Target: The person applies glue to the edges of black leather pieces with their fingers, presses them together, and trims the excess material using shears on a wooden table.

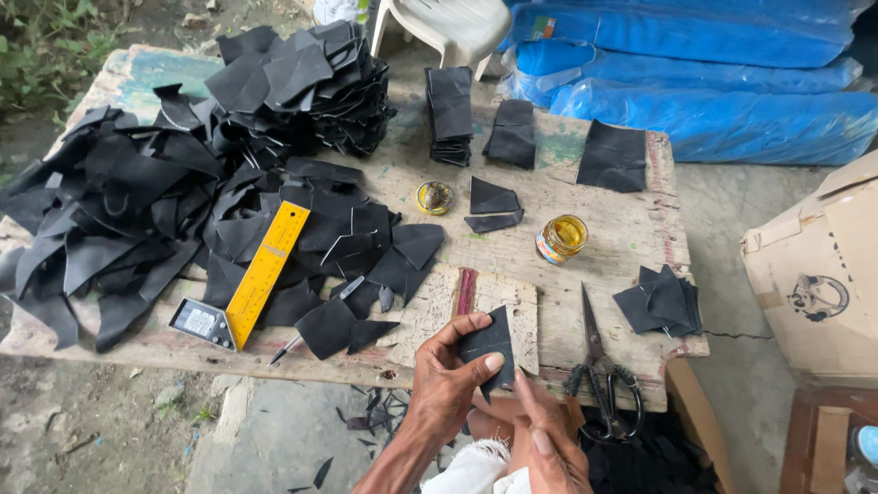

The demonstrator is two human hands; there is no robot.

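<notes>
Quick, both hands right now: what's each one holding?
Left hand: closed on a black cut piece, thumb across its face.
Right hand: at the piece's lower edge; grip cannot be told.

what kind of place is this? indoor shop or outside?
Probably an informal outdoor workshop for cutting black sheet material. A rough wooden table stands on bare ground beside weeds, heaped with black cut pieces. Scissors and a yellow ruler lie on it. The left hand holds one black piece.

Soft, even daylight, outdoors, probably overcast; shadows faint and short. Bench (604,233) sharp mid-frame. Mild glare on blue plastic bales (713,110) and glass jar (561,238). Black pieces (137,201) lose detail. Wide-angle bending at edges; bottom corners slightly soft.
</notes>
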